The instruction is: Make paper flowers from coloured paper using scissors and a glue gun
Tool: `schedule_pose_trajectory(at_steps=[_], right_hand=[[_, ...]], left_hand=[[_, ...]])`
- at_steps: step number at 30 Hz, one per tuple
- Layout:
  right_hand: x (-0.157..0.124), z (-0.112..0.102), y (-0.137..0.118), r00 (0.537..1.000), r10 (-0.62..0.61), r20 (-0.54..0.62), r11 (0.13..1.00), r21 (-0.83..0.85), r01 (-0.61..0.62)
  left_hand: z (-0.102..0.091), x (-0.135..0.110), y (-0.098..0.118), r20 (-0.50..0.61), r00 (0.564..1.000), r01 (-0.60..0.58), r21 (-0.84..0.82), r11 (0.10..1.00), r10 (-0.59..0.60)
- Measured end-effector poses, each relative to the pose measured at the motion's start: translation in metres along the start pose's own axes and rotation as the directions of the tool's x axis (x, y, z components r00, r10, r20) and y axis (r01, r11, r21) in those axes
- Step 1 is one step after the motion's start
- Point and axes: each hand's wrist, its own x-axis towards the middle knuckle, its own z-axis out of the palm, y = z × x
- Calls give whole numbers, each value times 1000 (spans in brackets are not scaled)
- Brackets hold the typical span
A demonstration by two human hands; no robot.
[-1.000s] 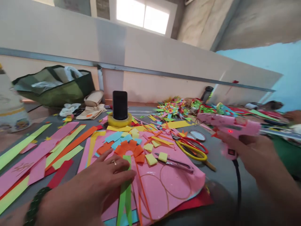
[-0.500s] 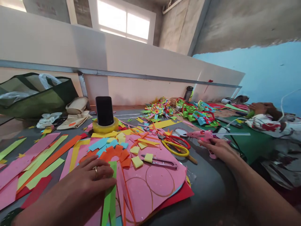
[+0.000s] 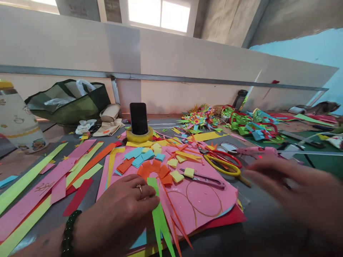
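My left hand point(image 3: 125, 203) lies low on the pink paper sheets, its fingers closed on a bright green paper strip point(image 3: 160, 221) with pointed ends. At the top of that strip sits a ring of orange paper petals point(image 3: 154, 171), with thin orange strips hanging down beside it. On the right, my right hand point(image 3: 297, 192) is smeared by motion in front of the pink glue gun point(image 3: 257, 152), which lies on the table with a red light showing. Near the sheet's right edge are purple-handled thread snips point(image 3: 206, 179) and yellow-handled scissors point(image 3: 225, 167).
A phone point(image 3: 138, 117) stands on a yellow tape roll point(image 3: 131, 136). Coloured paper strips point(image 3: 53, 178) spread to the left, near a patterned bottle point(image 3: 20, 121) and a green bag point(image 3: 72, 107). Finished paper pieces point(image 3: 199, 119) are piled at the back. Pink paper point(image 3: 203, 200) bears drawn circles.
My right hand has let go of the glue gun and come nearer. My view has turned left, so the table's things appear farther right. My left hand stays on the green strip.
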Motion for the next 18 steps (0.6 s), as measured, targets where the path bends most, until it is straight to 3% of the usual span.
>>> schedule_pose_trajectory(at_steps=[2, 4, 7, 10, 14, 18], right_hand=[[13, 17, -43, 941, -159, 299, 980, 162, 114], [26, 37, -74, 880, -243, 407, 965, 189, 180], [39, 61, -97, 850, -315, 422, 949, 123, 290], [44, 73, -98, 827, -340, 447, 939, 124, 320], [50, 64, -87, 820, -319, 476, 947, 179, 265], [59, 45, -85, 847, -366, 384, 929, 200, 311]], left_hand=[[4, -2, 3, -18, 1000, -21, 15, 1000, 21], [8, -3, 5, -22, 999, -41, 16, 999, 42], [9, -3, 7, 7, 1000, -29, 6, 1000, 29], [4, -1, 8, 62, 996, 61, -46, 997, -58], [-3, -1, 8, 195, 964, 205, -131, 970, -178], [-2, -2, 6, 223, 957, 225, -168, 960, -185]])
